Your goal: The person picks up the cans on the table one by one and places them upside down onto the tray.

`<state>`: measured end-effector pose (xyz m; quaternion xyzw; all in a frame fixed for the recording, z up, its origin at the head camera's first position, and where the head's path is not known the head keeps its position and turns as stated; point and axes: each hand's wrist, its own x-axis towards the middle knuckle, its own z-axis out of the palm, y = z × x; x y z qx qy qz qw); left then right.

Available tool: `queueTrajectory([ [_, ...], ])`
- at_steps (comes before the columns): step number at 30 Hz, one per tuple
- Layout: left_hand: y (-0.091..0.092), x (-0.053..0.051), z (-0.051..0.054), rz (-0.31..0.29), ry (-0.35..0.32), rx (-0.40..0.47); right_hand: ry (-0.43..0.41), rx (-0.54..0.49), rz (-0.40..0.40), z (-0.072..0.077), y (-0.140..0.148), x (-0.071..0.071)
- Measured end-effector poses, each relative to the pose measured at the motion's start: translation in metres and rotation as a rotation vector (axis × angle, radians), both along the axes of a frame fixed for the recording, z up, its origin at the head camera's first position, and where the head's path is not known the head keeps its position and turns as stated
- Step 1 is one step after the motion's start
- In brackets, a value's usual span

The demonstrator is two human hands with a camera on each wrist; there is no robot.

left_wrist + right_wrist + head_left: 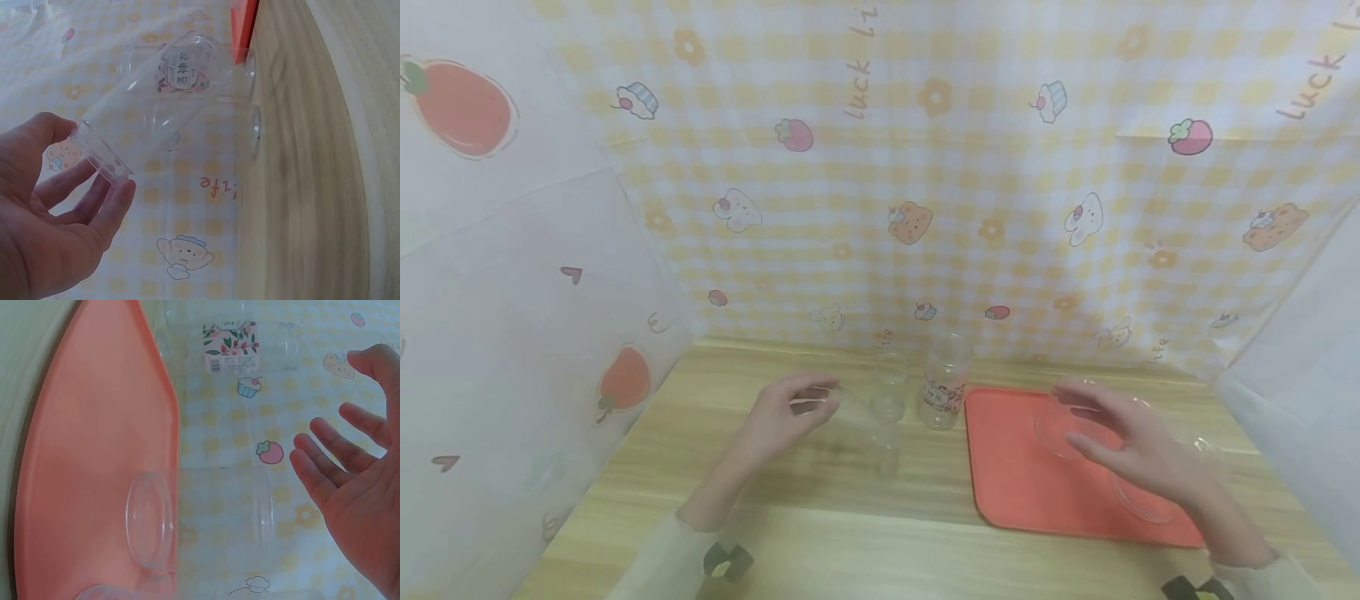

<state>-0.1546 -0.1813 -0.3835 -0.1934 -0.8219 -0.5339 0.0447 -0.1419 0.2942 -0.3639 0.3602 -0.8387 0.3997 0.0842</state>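
My left hand [784,421] pinches the rim of a clear plastic bottle [150,100] between thumb and fingers. That bottle slants, its base pointing down and to the right over the table. Behind it stand another clear bottle [890,396] and a taller clear bottle with a printed label [943,393]. Over the red tray [1006,467] hovers my right hand [1131,442], fingers apart and holding nothing. Below and beside it, a clear wide jar [206,519] stands on the tray. Further clear containers there are partly hidden by the hand and hard to make out.
The wooden table [820,550] runs beneath everything. A yellow checked cloth [985,183] with cartoon prints hangs along its back edge. White printed sheets [512,350] close in the sides.
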Motion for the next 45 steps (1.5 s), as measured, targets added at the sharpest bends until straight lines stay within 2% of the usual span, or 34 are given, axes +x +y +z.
queueTrajectory([
  [6,0.001,0.0,-0.004,0.0,0.005,0.039,0.024,-0.035,0.02,-0.003,-0.002,-0.001],
  [16,0.003,0.0,-0.007,-0.026,0.01,0.101,-0.024,-0.083,0.023,-0.008,-0.003,-0.003],
  [27,0.008,-0.002,-0.011,0.003,-0.058,0.207,0.01,-0.181,0.093,-0.013,-0.006,-0.006],
  [33,0.011,-0.003,-0.013,0.003,-0.048,0.235,0.018,-0.235,0.134,-0.014,-0.01,-0.006],
  [36,0.013,-0.004,-0.014,0.009,-0.041,0.237,-0.002,-0.232,0.121,-0.014,-0.011,-0.005],
  [43,0.016,-0.005,-0.018,-0.001,-0.014,0.248,-0.115,-0.183,0.035,-0.012,-0.013,-0.002],
  [45,0.017,-0.004,-0.019,-0.002,-0.003,0.247,-0.119,-0.176,0.031,-0.012,-0.014,-0.002],
])
